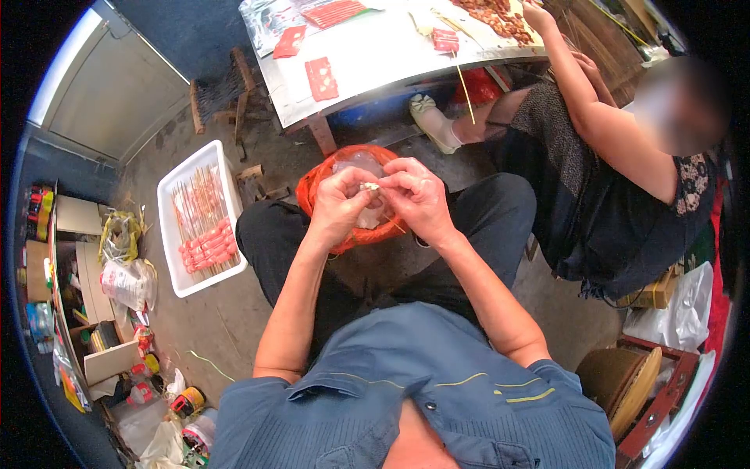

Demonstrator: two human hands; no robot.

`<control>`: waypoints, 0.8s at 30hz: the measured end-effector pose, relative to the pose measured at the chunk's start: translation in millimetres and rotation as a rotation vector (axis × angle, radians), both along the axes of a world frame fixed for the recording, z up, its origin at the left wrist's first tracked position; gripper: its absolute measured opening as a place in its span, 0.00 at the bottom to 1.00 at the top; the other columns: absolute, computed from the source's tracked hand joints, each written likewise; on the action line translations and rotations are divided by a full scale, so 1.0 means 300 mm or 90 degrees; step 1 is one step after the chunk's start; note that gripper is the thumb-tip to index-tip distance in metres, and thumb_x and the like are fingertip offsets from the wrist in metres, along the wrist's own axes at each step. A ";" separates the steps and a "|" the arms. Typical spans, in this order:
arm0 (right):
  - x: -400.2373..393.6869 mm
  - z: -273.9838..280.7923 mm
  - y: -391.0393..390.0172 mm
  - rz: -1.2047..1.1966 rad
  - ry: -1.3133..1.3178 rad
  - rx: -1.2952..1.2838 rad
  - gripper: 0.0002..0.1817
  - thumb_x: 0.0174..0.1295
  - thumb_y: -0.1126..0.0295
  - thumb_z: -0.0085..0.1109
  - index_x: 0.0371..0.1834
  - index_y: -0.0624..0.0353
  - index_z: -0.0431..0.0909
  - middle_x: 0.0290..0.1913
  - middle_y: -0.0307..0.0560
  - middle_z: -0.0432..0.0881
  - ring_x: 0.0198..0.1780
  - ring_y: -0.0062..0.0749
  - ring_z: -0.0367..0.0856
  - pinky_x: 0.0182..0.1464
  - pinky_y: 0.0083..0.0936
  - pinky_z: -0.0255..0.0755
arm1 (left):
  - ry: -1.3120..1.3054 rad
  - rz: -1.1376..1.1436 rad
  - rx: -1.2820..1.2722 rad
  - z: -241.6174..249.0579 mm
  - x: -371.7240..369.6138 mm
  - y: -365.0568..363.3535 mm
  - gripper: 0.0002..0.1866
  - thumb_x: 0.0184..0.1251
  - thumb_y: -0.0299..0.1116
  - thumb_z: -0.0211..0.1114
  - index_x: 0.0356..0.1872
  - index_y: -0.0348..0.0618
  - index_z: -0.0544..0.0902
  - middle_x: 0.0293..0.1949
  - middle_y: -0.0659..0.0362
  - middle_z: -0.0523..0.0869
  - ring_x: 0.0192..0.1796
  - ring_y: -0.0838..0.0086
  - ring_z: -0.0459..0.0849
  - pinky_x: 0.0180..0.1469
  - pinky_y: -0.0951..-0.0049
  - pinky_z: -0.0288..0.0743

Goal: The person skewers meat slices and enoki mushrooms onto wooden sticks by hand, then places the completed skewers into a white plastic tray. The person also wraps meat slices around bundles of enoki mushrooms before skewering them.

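Left fingers and right fingers pinch a small pale piece above the orange bag

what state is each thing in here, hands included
Left hand, fingertips pinching a pale piece
Right hand, fingers bent, exact hold unclear
Orange bag, mouth open
White tray, on the floor, holding skewers
Skewered red piece, on the table, stick jutting past its edge
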State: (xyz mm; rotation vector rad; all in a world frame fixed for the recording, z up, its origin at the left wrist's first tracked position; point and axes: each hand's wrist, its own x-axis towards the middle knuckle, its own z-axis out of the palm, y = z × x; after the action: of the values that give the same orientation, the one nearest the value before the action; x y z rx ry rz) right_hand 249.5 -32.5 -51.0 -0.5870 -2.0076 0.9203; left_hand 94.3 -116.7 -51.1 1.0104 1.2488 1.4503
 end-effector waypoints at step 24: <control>-0.228 0.164 0.211 0.034 0.015 0.146 0.05 0.52 0.79 0.63 0.23 0.63 0.76 0.27 0.52 0.81 0.30 0.45 0.84 0.32 0.34 0.77 | 0.242 0.089 0.057 0.148 -0.185 0.178 0.06 0.68 0.26 0.63 0.40 0.33 0.84 0.30 0.61 0.86 0.31 0.80 0.83 0.36 0.78 0.78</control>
State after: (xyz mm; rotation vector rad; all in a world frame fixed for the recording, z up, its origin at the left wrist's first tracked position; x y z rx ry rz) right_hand 181.2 30.7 -1.7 -0.3946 -2.0794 0.7123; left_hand 38.9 -63.2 -6.6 1.3254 1.5617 1.4744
